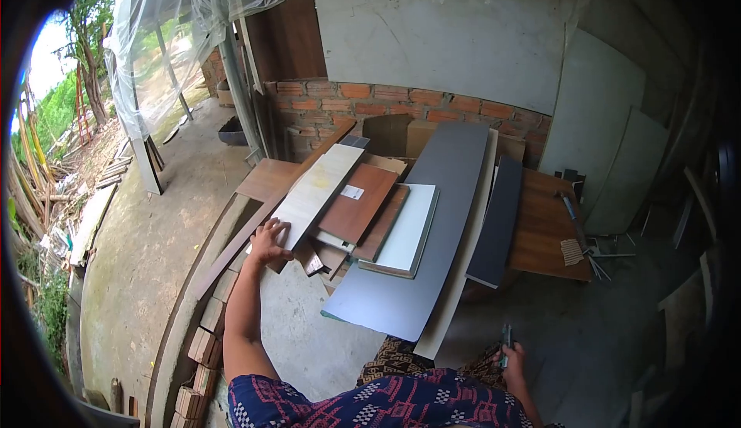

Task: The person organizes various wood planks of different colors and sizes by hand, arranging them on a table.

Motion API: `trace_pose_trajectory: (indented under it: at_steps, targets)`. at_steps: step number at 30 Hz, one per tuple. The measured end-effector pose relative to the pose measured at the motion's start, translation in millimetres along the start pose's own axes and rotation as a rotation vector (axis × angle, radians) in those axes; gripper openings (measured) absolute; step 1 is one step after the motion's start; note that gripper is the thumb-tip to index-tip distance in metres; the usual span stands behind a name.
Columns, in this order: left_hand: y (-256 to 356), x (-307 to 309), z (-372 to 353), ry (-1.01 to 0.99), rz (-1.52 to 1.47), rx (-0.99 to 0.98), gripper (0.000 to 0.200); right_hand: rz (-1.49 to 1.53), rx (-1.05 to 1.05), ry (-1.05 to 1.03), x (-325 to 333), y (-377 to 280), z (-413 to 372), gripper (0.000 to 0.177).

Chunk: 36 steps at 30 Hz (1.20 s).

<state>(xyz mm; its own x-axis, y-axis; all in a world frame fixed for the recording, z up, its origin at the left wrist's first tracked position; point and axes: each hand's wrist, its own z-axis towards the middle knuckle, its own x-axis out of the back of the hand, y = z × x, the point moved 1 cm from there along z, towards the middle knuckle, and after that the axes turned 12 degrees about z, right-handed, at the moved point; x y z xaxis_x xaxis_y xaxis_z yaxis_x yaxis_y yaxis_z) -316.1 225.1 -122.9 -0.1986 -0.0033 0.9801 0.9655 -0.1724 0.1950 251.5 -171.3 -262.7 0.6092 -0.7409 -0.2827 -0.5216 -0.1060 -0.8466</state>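
Grey panel (432,227): the longest piece I see, lying slantwise across the pile, its near end overhanging the floor.
White panel (405,231): lies just left of it, on top of other boards.
Red-brown board (359,204): on my feed it overlaps the white panel's left side.
Black panel (498,223): narrow, between the grey panel and the wooden table (544,227).
Brick wall (432,108): low, behind the pile, grey render above.
Pale sheets (598,119): I see them leaning upright at the right.
Plastic sheeting (170,27): hangs at upper left.
Loose bricks (204,343): line the concrete floor's (147,243) edge.
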Motion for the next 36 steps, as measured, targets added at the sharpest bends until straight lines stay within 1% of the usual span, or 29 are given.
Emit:
trace_pose_trajectory:
  at_steps: [2,4,5,8,10,12,14,16,18,20,22,23,26,28,30,32,33,34,36]
  targets:
    - [-0.8,-4.8,7.2,-0.020,-0.019,0.002,0.095,0.123,0.139,0.106,-8.3,-28.8,-2.9,0.013]
    - [-8.2,-11.2,19.0,-0.010,-0.032,-0.019,0.094,0.142,0.274,0.095,-14.2,-59.0,-4.1,0.011]
    - [-14.3,-17.4,25.3,0.009,-0.104,-0.036,0.093,0.150,0.315,0.086,-20.9,-74.6,-7.7,0.012]
    - [-10.7,-14.7,35.0,-0.071,-0.089,0.009,0.097,0.157,0.419,0.044,-42.3,-114.2,-10.6,0.013]
    - [-3.1,-12.0,34.2,-0.095,-0.021,0.031,0.096,0.173,0.431,-0.015,-55.8,-123.0,-2.5,0.017]
    - [29.6,4.1,22.8,-0.121,0.126,0.101,0.091,0.304,0.271,-0.141,-72.0,-127.3,5.8,0.026]
    - [62.3,11.2,11.4,-0.087,0.312,0.085,0.084,0.333,0.155,-0.325,-84.4,-121.1,21.1,0.031]
    - [90.3,8.6,-0.4,0.006,0.143,-0.031,0.081,0.260,0.112,-0.323,-103.3,-116.4,27.8,0.030]
    - [123.0,10.8,-21.1,0.019,-0.019,-0.172,0.078,0.197,0.079,-0.348,-116.3,-112.6,37.9,0.032]
    - [159.3,19.7,-48.5,0.019,-0.038,-0.297,0.077,0.150,0.022,-0.349,-126.4,-110.0,48.5,0.032]
    - [191.5,32.2,-75.9,-0.050,-0.099,-0.421,0.077,0.123,-0.060,-0.322,-134.8,-108.0,56.8,0.032]
    - [204.5,36.8,-88.9,-0.104,-0.202,-0.466,0.075,0.161,-0.108,-0.314,-138.9,-108.2,58.2,0.032]
    - [232.4,41.8,-117.2,-0.178,-0.339,-0.551,0.071,0.254,-0.158,-0.330,-147.3,-99.5,70.1,0.032]
    - [244.7,34.7,-129.0,-0.204,-0.437,-0.613,0.070,0.255,-0.173,-0.338,-150.2,-96.4,77.7,0.032]
    - [260.5,26.7,-141.9,-0.287,-0.614,-0.624,0.065,0.252,-0.206,-0.366,-152.8,-95.8,81.4,0.034]
    - [282.5,20.8,-154.6,-0.551,-0.902,-0.476,0.061,0.235,-0.177,-0.341,-157.3,-94.4,83.8,0.032]
    - [289.8,5.4,-158.4,-0.624,-1.030,-0.436,0.058,0.227,-0.162,-0.327,-157.9,-93.3,84.5,0.032]
    - [305.3,5.0,-165.5,-0.666,-1.075,-0.430,0.059,0.233,-0.141,-0.348,-156.5,-93.1,85.2,0.033]
    - [325.1,-9.0,-170.1,-0.749,-1.039,-0.467,0.061,0.244,-0.092,-0.388,-155.1,-97.8,84.0,0.034]
